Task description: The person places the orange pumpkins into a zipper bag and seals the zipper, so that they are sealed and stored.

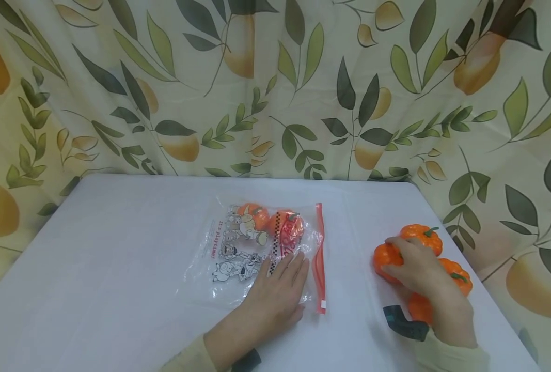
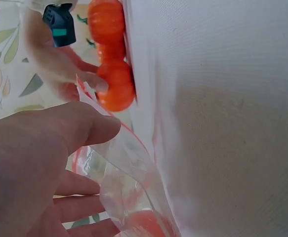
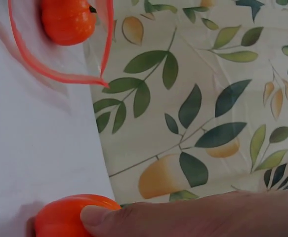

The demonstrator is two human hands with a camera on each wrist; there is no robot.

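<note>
We see a clear zip bag [image 1: 256, 248] lying flat near the middle of the white desk [image 1: 117, 268], its red zip strip on the right side. Two small orange pumpkins [image 1: 270, 222] sit inside it at the far end. The left hand [image 1: 275, 294] rests flat on the near part of the bag, fingers straight and spread wide, pressing the plastic down. To the right, well apart from the bag, a cluster of loose pumpkins [image 1: 452, 274] sits near the desk's right edge. The right hand [image 1: 424, 274] lies over them, its fingers curled round the leftmost pumpkin [image 1: 383, 258]. A curtain printed with leaves [image 1: 303, 88] hangs behind the desk
</note>
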